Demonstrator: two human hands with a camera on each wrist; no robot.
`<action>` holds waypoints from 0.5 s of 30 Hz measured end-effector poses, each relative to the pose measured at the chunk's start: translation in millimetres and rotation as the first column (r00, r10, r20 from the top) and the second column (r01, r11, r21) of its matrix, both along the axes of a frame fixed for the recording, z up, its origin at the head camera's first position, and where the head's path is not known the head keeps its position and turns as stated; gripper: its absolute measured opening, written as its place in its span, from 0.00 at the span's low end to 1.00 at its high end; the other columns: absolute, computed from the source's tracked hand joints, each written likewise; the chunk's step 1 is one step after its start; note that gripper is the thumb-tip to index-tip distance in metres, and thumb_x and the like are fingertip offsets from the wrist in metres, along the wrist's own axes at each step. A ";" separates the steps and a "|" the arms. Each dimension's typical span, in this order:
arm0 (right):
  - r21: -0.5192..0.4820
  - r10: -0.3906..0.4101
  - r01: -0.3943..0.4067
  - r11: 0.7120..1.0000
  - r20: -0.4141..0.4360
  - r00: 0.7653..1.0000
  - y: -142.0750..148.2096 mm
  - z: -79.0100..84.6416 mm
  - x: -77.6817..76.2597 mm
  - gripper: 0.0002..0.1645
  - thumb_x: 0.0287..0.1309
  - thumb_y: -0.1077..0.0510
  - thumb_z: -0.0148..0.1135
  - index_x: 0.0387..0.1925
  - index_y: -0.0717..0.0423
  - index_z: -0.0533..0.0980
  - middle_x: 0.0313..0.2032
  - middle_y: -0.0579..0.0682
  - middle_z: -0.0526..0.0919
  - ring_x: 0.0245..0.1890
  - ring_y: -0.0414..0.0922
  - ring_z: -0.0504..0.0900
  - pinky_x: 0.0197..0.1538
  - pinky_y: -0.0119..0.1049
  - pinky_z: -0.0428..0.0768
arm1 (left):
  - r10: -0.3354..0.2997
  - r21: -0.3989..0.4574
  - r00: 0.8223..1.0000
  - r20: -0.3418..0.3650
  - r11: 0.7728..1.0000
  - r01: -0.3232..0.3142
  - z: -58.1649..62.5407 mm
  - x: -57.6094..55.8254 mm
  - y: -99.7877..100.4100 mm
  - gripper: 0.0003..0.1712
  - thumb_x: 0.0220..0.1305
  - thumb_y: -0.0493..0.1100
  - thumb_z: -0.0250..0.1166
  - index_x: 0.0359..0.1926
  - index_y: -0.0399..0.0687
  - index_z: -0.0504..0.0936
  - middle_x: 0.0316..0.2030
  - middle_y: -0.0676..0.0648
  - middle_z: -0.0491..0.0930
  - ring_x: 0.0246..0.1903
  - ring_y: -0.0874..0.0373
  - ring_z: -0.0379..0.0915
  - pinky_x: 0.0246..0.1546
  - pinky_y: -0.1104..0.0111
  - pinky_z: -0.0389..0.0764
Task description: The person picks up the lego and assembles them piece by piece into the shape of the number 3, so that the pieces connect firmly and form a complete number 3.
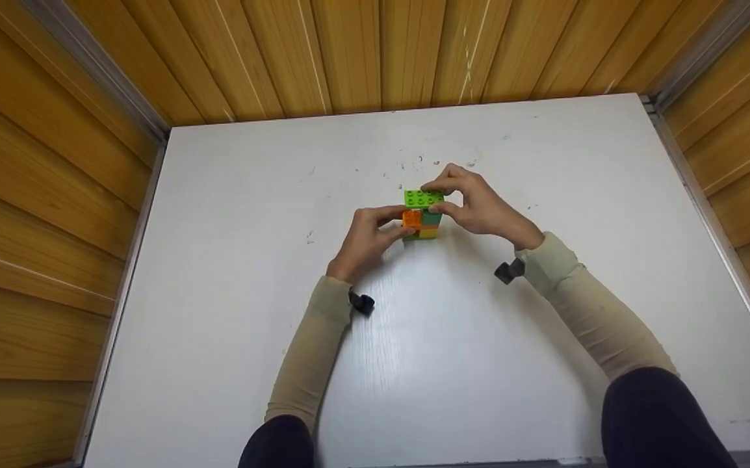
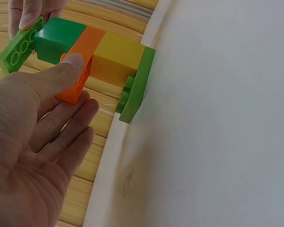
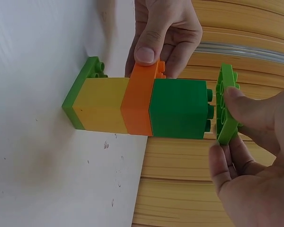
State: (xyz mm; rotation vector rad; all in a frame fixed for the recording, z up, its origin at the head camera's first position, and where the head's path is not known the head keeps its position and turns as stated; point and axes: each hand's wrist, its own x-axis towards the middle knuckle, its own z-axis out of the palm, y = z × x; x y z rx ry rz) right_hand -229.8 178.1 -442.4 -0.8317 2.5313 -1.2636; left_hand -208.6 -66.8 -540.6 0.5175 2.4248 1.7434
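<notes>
A stack of toy building bricks stands on the white table. At its base lies a flat green plate brick (image 2: 138, 90), with a yellow brick (image 3: 103, 105) on it, then a flat orange brick (image 3: 138, 101) and a dark green brick (image 3: 179, 109). My left hand (image 1: 363, 240) pinches the overhanging end of the orange brick between thumb and fingers. Above the dark green brick, my right hand (image 1: 484, 205) holds a light green flat brick (image 1: 419, 199) by its end. In the right wrist view a narrow gap shows between this brick and the dark green studs.
The white table (image 1: 232, 325) spreads around the stack, with small dark marks on its surface. Wood-patterned walls (image 1: 349, 58) stand along the back and both sides. A small black camera (image 1: 363, 303) sits at the left wrist, another black camera (image 1: 509, 271) at the right.
</notes>
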 end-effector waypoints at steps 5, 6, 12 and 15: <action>0.002 0.017 -0.017 1.000 0.008 1.000 -0.8 -0.4 -0.5 0.22 0.67 0.65 0.72 0.61 0.62 0.84 0.47 0.58 0.80 0.49 0.53 0.76 0.54 0.44 0.70 | 0.004 0.002 1.000 -0.011 1.000 -0.004 1.2 0.2 -0.4 0.23 0.70 0.45 0.75 0.64 0.50 0.87 0.58 0.52 0.88 0.60 0.60 0.84 0.71 0.61 0.77; 0.005 0.019 -0.019 1.000 0.009 1.000 -1.0 -0.6 -0.6 0.22 0.67 0.65 0.72 0.61 0.61 0.84 0.47 0.58 0.80 0.49 0.53 0.76 0.54 0.43 0.70 | 0.006 0.001 1.000 -0.011 1.000 -0.006 1.3 0.2 -0.4 0.23 0.70 0.45 0.75 0.64 0.50 0.87 0.58 0.52 0.88 0.60 0.60 0.84 0.71 0.61 0.77; 0.008 0.024 -0.024 1.000 0.005 1.000 -1.4 -2.2 -0.7 0.22 0.67 0.66 0.72 0.61 0.62 0.84 0.47 0.57 0.80 0.49 0.53 0.76 0.53 0.43 0.70 | 0.006 -0.007 1.000 0.003 1.000 -0.006 2.1 0.2 0.7 0.22 0.70 0.45 0.75 0.64 0.51 0.87 0.57 0.53 0.88 0.60 0.61 0.83 0.72 0.61 0.76; 0.004 0.035 -0.035 0.999 0.003 0.999 -1.4 -2.4 -1.0 0.22 0.66 0.66 0.72 0.61 0.62 0.84 0.47 0.57 0.80 0.49 0.57 0.77 0.52 0.42 0.70 | 0.006 -0.009 1.000 0.001 1.000 -0.006 2.5 0.5 0.5 0.23 0.70 0.45 0.75 0.63 0.50 0.87 0.57 0.52 0.89 0.60 0.61 0.83 0.71 0.61 0.77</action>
